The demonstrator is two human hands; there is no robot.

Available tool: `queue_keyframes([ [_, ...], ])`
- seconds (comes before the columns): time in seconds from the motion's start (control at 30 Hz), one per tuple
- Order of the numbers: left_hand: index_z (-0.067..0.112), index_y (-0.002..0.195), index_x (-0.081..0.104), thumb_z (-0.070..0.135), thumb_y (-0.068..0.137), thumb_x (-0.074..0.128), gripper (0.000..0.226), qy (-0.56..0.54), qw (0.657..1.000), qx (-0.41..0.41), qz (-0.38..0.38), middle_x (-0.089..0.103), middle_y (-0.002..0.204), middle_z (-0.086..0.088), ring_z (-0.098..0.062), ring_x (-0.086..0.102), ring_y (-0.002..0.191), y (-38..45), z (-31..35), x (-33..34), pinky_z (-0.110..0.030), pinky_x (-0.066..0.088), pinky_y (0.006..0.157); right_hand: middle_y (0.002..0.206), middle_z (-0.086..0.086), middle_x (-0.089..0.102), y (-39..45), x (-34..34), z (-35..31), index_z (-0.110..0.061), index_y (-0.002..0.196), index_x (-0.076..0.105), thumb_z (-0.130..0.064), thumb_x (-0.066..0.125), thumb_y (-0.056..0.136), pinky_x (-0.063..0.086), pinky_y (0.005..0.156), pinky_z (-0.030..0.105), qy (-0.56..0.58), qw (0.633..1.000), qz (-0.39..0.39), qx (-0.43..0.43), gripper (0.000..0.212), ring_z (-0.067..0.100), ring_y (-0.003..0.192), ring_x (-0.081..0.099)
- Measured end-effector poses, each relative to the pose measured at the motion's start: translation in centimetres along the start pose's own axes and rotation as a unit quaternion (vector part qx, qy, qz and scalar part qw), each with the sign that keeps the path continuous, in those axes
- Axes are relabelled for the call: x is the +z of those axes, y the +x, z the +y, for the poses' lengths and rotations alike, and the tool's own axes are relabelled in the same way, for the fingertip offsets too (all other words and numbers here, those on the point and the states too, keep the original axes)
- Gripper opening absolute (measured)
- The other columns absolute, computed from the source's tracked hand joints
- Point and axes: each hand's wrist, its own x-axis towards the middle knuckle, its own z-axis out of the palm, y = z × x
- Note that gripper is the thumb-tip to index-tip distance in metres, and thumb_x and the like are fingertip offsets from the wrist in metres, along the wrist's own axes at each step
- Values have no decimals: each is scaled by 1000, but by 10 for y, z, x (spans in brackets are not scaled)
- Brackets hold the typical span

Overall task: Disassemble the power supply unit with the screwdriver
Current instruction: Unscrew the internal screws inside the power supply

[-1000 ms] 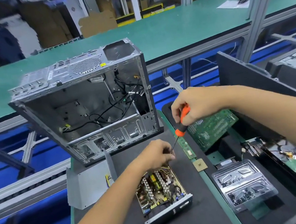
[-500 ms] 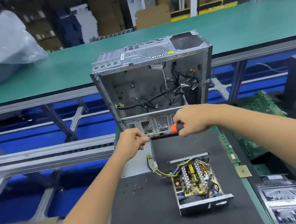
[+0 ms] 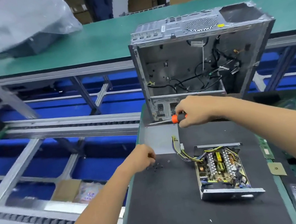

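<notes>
Power supply unit (image 3: 222,169) lies lid-off, board exposed, lower right of centre on the black mat (image 3: 177,204); right hand (image 3: 195,111) wrapped round the screwdriver (image 3: 178,118) at frame centre, shaft pointing left, well apart from the unit. Left hand (image 3: 141,158), fingers curled downward, hovers at the loose screws (image 3: 155,167) left of centre; whether it pinches one, cannot tell. Risk: screws knocked off the near mat edge and lost

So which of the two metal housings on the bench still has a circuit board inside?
The small power supply unit lying on the black mat: its board sits exposed. The tall computer case holds only loose cables.
</notes>
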Motion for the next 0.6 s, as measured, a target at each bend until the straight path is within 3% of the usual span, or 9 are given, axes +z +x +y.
queue_keyframes([
  [0.27,10,104,71,9,92,53,22,111,993,35,-22,60,110,-9,-27,57,102,19,5,31,-36,47,85,69,1,52,-16,3,5,-17,71,49,-34,61,85,27,49,28,18,999,-17,20,24,14,58,43],
  [0.33,12,103,70,9,90,53,22,113,993,37,-8,59,111,-6,-25,57,103,22,6,39,-33,47,82,69,-2,51,-20,4,6,-22,71,49,-35,61,85,28,50,28,14,999,-18,25,23,14,62,45],
  [0.43,14,98,70,7,86,57,19,90,996,27,7,65,106,-4,-21,58,100,27,8,46,-23,41,76,69,-1,51,-27,7,10,-17,76,53,-36,61,85,29,50,28,13,999,-20,33,22,14,62,45],
  [0.6,7,91,69,4,83,64,10,70,998,9,1,68,96,-10,-25,61,92,35,13,51,-25,45,72,69,0,51,-37,9,17,-16,76,54,-36,62,84,29,50,29,25,998,-23,47,23,13,59,44],
])
